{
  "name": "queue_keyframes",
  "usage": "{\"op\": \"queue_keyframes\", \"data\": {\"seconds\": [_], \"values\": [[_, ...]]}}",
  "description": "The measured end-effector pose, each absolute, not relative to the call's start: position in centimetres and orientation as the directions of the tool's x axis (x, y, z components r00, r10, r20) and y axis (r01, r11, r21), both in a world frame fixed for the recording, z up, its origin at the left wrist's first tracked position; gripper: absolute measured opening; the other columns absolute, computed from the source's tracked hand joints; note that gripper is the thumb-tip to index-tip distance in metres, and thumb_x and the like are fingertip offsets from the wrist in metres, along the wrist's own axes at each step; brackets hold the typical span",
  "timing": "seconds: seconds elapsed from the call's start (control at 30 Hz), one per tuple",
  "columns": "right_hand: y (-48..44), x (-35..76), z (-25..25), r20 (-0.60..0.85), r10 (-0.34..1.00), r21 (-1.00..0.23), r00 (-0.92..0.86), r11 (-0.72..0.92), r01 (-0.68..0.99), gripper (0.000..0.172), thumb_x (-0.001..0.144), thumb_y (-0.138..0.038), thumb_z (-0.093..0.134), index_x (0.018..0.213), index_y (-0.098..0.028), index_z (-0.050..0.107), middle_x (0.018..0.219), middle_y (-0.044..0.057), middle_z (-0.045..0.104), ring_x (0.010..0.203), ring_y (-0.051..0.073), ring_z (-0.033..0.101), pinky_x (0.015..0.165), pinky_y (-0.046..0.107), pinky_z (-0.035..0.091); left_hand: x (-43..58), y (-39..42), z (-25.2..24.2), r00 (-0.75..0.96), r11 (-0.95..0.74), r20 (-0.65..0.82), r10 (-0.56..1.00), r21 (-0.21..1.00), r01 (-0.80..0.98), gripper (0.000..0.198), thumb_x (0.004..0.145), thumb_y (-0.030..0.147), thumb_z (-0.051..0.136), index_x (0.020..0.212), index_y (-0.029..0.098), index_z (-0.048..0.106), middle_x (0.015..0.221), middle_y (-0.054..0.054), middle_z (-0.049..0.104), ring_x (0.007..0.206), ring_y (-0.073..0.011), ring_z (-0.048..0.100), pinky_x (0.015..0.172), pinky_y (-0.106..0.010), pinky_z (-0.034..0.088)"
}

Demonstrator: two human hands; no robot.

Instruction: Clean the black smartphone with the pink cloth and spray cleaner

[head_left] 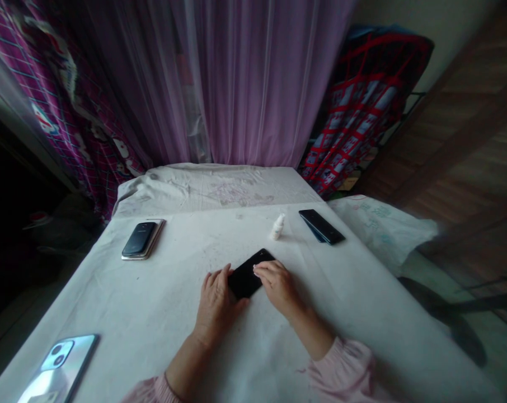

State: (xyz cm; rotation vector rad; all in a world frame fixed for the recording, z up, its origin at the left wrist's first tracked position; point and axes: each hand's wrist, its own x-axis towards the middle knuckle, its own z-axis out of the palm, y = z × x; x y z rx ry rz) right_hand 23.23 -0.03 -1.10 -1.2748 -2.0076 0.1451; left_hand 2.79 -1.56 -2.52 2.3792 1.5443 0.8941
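Note:
A black smartphone (247, 278) lies slantwise on the white cloth in front of me, dark screen facing up. My left hand (215, 299) grips its left end, with the thumb along the near edge and the fingers at the far edge. Over the right part of the screen, my right hand (277, 285) is closed in a pinch. A small white bit shows at its fingertips, too small to name. Beyond the phone, a little white bottle (278, 227) stands upright.
Two stacked phones (140, 239) lie at the left, and another pair of dark phones (323, 226) at the right. A shiny light-blue phone (60, 366) rests at the near left. The cloth-covered table (341, 291) meets purple curtains (253, 84); a white plastic bag (379, 226) sits beyond its right edge.

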Motion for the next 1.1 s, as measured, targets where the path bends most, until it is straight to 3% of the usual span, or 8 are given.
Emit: {"op": "queue_keyframes", "data": {"seconds": [0.27, 0.57, 0.87, 1.1], "values": [[1.8, 25.1, -1.5, 0.52, 0.854, -0.448, -0.027, 0.3, 0.842, 0.028, 0.088, -0.009, 0.052, 0.091, -0.022, 0.076, 0.091, 0.007, 0.072, 0.085, 0.021, 0.063, 0.079, 0.034, 0.052, 2.9, -1.5, -2.0, 0.28, -0.423, 0.343, 0.897, 0.475, 0.772, 0.08, 0.069, 0.03, 0.076, 0.138, 0.018, 0.036, 0.121, -0.013, 0.065, 0.113, -0.0333, 0.058, 0.104, -0.056, 0.036], [-0.1, 19.0, -0.8, 0.464, 0.844, -0.417, -0.268, 0.476, 0.774, 0.029, 0.09, -0.008, 0.05, 0.097, -0.021, 0.074, 0.095, 0.005, 0.072, 0.089, 0.02, 0.06, 0.082, 0.031, 0.051, 2.8, -1.5, -2.1, 0.286, -0.433, 0.361, 0.888, 0.445, 0.784, 0.079, 0.071, 0.03, 0.074, 0.139, 0.016, 0.035, 0.12, -0.013, 0.066, 0.114, -0.0323, 0.059, 0.104, -0.054, 0.037], [4.7, 23.5, -1.5, 0.485, 0.873, -0.392, -0.049, 0.268, 0.88, 0.03, 0.087, -0.009, 0.05, 0.088, -0.022, 0.077, 0.092, 0.008, 0.073, 0.085, 0.023, 0.062, 0.081, 0.036, 0.05, 2.8, -1.4, -2.0, 0.282, -0.433, 0.363, 0.888, 0.457, 0.777, 0.081, 0.07, 0.032, 0.075, 0.139, 0.018, 0.036, 0.119, -0.012, 0.067, 0.111, -0.0314, 0.06, 0.103, -0.054, 0.038], [2.2, 19.3, -1.0, 0.476, 0.857, -0.404, -0.2, 0.414, 0.816, 0.032, 0.086, -0.006, 0.049, 0.088, -0.022, 0.076, 0.092, 0.007, 0.073, 0.085, 0.021, 0.062, 0.081, 0.033, 0.051, 2.9, -1.4, -1.9, 0.289, -0.427, 0.339, 0.895, 0.466, 0.775, 0.082, 0.069, 0.029, 0.075, 0.14, 0.016, 0.035, 0.121, -0.014, 0.066, 0.114, -0.0328, 0.059, 0.103, -0.055, 0.037]]}}
